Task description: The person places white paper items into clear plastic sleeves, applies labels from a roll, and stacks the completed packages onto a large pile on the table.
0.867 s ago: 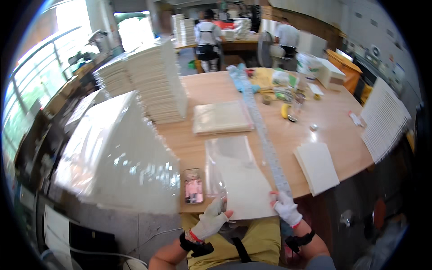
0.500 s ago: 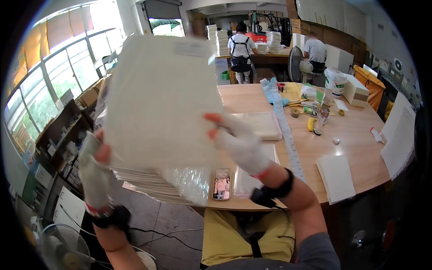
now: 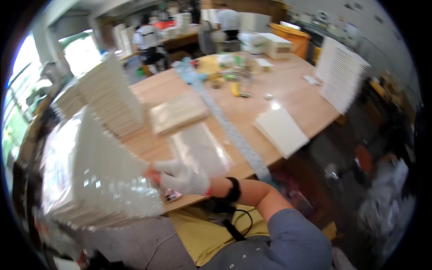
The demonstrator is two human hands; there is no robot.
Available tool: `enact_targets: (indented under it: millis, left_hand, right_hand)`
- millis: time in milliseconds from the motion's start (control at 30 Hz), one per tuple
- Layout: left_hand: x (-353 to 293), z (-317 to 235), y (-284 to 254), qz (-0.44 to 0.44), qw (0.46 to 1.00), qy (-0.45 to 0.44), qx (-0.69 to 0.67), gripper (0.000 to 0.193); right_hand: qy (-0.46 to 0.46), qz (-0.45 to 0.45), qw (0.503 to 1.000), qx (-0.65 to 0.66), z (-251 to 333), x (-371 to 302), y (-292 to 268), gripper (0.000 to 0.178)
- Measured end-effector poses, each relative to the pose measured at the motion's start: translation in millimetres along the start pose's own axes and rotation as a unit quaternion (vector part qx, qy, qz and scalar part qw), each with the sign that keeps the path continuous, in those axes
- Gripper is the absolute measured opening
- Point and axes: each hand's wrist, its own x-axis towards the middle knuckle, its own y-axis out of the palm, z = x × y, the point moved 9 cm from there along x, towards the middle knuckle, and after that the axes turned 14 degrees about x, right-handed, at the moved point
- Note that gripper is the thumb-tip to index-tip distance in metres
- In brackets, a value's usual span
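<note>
My right hand (image 3: 182,177), in a white glove with bare fingertips, hovers at the near end of a tall stack of plastic-wrapped white sheets (image 3: 101,168). Its fingers look slightly bent and apart, with nothing seen in them; blur hides whether they touch the stack. A phone (image 3: 172,195) lies partly hidden beneath that hand. Of my left hand, only the red-edged glove cuff (image 3: 83,260) shows clearly, low at the left below the stack; its fingers are lost in blur. Clear plastic bags (image 3: 199,148) lie flat on the table just beyond my right hand.
Another tall stack of white sheets (image 3: 110,96) stands behind the wrapped one. A wrapped pile (image 3: 177,113), a long pale strip (image 3: 229,128), loose white sheets (image 3: 282,131) and a banana (image 3: 235,89) lie across the table. An upright stack (image 3: 342,74) stands at the right edge. Two people work at the back.
The large white packet held up in both hands is no longer between them. My left hand has dropped low left, and my right hand has moved down to the stack. The view has swung right.
</note>
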Motion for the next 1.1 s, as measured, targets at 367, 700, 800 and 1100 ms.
enact_targets:
  millis: [367,700,800,1100]
  left_hand:
    - [-252,-273,-18,0.526,0.581,-0.196,-0.590,0.015]
    - [-164,-444,-6,0.475,0.612,-0.011,-0.633,0.014]
    - [-164,-468,21,0.440,0.605,-0.049,-0.662,0.018]
    - [-194,-551,61,0.534,0.698,0.271,-0.391,0.019]
  right_hand:
    - [-0.201,-0.763,0.594,0.155,3,-487,-385,0.008]
    - [-0.143,-0.741,0.618,0.221,13,-471,-399,0.028]
    - [-0.182,-0.735,0.604,0.249,17,-471,-419,0.024]
    - [-0.134,-0.712,0.687,-0.054,88,-432,-411,0.019]
